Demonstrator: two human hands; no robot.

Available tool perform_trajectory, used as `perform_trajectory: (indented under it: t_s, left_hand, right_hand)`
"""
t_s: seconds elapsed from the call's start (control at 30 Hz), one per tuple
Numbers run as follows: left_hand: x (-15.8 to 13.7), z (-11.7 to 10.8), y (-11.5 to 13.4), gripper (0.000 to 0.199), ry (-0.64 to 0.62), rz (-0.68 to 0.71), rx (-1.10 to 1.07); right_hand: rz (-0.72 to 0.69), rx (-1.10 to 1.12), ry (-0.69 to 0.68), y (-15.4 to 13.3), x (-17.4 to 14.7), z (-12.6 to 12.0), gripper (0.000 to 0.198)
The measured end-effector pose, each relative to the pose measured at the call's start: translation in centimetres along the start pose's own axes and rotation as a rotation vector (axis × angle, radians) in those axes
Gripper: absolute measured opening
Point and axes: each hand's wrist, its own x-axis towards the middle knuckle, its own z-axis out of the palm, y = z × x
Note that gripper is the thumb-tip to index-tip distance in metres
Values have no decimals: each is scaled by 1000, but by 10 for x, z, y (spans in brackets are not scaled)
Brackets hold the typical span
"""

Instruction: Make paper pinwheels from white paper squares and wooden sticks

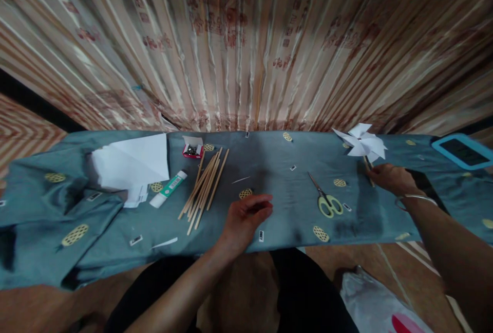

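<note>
At the right, my right hand (pixel 391 178) is closed on the wooden stick of a white paper pinwheel (pixel 362 142). The pinwheel's folded blades point away from me, near the table's back edge. My left hand (pixel 244 220) hovers over or rests on the front middle of the cloth, fingers loosely bent, thumb apart, holding nothing. Left of it lies a loose bundle of wooden sticks (pixel 204 186). Between my hands are scissors (pixel 327 202) with pale green handles, blades partly closed.
A green and white glue stick (pixel 168 189), white paper sheets (pixel 134 161) and a small open box of metal pins (pixel 192 149) lie to the left. A blue-framed tablet (pixel 464 150) sits far right. Patterned curtains (pixel 246 40) hang behind the cloth-covered table (pixel 277 168). A plastic bag (pixel 377 302) lies below.
</note>
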Motion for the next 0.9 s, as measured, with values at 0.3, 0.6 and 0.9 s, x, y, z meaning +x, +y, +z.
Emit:
perform_trajectory:
  t_s: [0.3, 0.6, 0.9]
  left_hand:
    - [-5, 7, -6, 20, -46, 30, -29]
    - [-11, 11, -5, 17, -32, 40, 1]
    - [-9, -2, 8, 14, 75, -76, -318]
  right_hand:
    - [123, -214, -155, -30, -26, -13, 42]
    - [-178, 3, -17, -138, -79, -14, 26]
    - [-577, 704, 23, -240, -177, -125, 23]
